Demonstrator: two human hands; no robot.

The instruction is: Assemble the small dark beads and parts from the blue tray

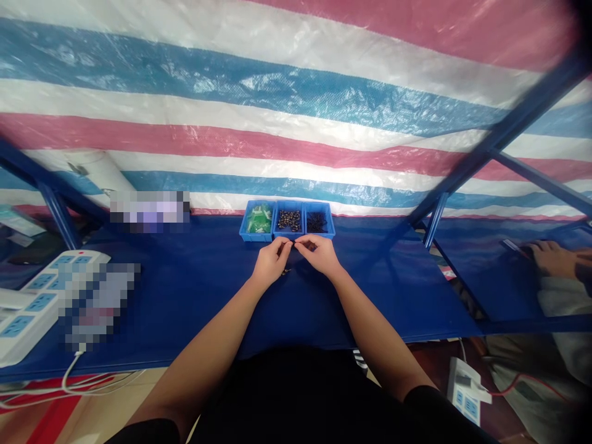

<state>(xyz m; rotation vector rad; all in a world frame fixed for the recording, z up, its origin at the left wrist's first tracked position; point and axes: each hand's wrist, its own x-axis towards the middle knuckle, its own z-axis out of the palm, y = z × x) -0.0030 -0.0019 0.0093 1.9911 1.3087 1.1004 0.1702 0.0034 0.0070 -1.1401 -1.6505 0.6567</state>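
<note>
My left hand [272, 260] and my right hand [318, 253] meet over the blue table [194, 290], fingertips pinched together on a tiny dark part I cannot make out. Just behind them stand three small blue bins: one with green pieces [258, 221], one with dark brown pieces [289, 221], one with black pieces [317, 222]. A small dark part [286, 271] lies on the cloth below my left hand.
A white power strip [32, 302] lies at the left edge, with blurred items beside it. Blue frame struts [490, 148] rise at right and left. Another person's hand [552, 256] rests on the neighbouring table at far right. A striped tarp hangs behind.
</note>
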